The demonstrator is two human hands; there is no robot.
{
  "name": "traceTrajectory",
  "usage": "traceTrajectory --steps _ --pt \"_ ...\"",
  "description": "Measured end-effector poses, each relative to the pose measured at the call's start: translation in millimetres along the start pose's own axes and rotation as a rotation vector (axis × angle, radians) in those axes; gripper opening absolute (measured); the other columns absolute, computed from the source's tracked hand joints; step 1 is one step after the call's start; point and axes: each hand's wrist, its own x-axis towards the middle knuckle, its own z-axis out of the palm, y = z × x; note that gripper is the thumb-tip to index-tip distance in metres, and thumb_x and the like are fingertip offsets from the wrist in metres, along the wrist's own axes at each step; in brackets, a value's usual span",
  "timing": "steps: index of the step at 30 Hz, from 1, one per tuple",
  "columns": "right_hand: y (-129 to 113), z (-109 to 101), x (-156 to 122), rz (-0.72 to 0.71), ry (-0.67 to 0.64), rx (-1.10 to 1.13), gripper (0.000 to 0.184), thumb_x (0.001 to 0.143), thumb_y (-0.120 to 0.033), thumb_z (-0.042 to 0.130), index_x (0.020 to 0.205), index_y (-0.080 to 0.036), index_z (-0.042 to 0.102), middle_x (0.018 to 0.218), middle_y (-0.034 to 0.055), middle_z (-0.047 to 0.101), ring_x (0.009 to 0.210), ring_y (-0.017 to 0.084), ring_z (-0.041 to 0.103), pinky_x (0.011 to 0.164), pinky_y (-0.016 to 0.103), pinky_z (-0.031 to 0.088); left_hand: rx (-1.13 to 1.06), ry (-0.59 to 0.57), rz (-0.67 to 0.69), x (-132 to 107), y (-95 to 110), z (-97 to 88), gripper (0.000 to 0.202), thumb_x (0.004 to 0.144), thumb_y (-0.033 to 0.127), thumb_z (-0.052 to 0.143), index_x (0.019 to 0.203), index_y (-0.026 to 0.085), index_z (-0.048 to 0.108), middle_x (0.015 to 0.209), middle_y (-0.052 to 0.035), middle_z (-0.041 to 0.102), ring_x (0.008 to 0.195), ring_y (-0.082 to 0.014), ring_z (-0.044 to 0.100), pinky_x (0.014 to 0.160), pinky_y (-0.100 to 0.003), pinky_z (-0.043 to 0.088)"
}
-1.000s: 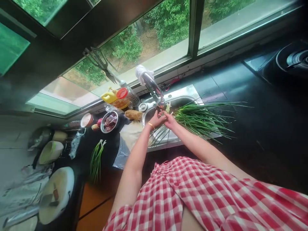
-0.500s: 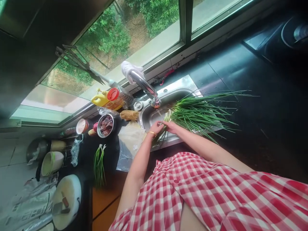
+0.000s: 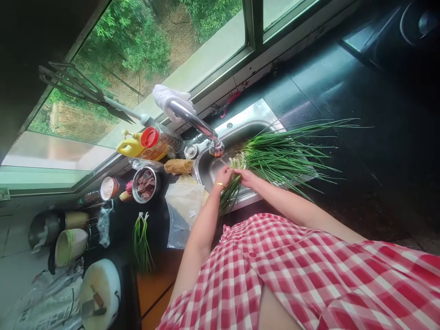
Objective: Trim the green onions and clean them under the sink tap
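Over the steel sink [image 3: 240, 126], under the tap [image 3: 195, 120], my left hand [image 3: 222, 176] and my right hand [image 3: 243, 176] meet. Both are closed round a few green onion stalks [image 3: 229, 195] whose leaves trail toward me over the sink's front edge. A large bunch of green onions [image 3: 288, 158] lies across the sink, its white ends near my hands and its tips out over the dark counter on the right. A gold bangle sits on my left wrist.
A small bundle of green onions [image 3: 142, 238] lies on the left counter. Near it are a metal bowl of meat [image 3: 143, 184], a plastic bag [image 3: 184, 206], a yellow oil bottle [image 3: 144, 143], a loofah [image 3: 178, 166] and a white chopping block [image 3: 99, 286]. A stove [image 3: 417, 20] is far right.
My hands have drawn the stalks slightly back from under the tap toward the sink's front edge. The camera has tilted, so everything sits a little lower and further left.
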Motion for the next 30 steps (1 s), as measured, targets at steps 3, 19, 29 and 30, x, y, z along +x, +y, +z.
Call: traceTrajectory --steps 3,19,29,30 --pt "0.6 -2.4 2.3 -0.016 0.055 0.002 0.014 0.076 -0.004 0.058 0.074 -0.018 0.061 0.054 -0.0034 0.061 0.053 0.011 0.057 0.065 0.026 0.051 -0.005 0.023 -0.04 2.5 2.2 -4.2 0.02 0.081 0.024 0.054 0.063 0.016 0.057 0.056 0.0037 0.047 0.058 -0.0095 0.045 0.061 -0.021 0.04" --pt "-0.9 -2.4 3.7 -0.219 0.024 -0.306 0.019 0.057 -0.024 0.079 0.069 -0.02 0.065 0.068 -0.0012 0.065 0.072 0.015 0.059 0.082 0.033 0.048 0.558 0.019 -0.035 -3.4 10.1 -10.5 0.031 0.09 0.035 0.045 0.086 0.02 0.071 0.087 -0.0081 0.072 0.082 -0.0205 0.063 0.077 -0.03 0.044" --pt "0.9 -1.5 4.2 -0.171 -0.036 -0.209 0.025 0.053 -0.028 0.082 0.071 -0.02 0.067 0.07 0.0006 0.067 0.073 0.017 0.062 0.079 0.033 0.049 0.181 -0.134 0.029 -5.3 -2.7 10.0 0.034 0.09 0.023 0.041 0.113 0.015 0.064 0.12 -0.0088 0.066 0.11 -0.0188 0.059 0.1 -0.031 0.041" --pt "0.5 -1.4 6.6 -0.161 0.0 -0.204 0.022 0.054 -0.026 0.081 0.069 -0.02 0.066 0.067 -0.0005 0.066 0.071 0.016 0.061 0.076 0.031 0.05 0.258 -0.147 0.018 -6.6 0.1 9.4 0.033 0.091 0.023 0.04 0.111 0.015 0.065 0.118 -0.0091 0.067 0.109 -0.0202 0.06 0.099 -0.033 0.042"
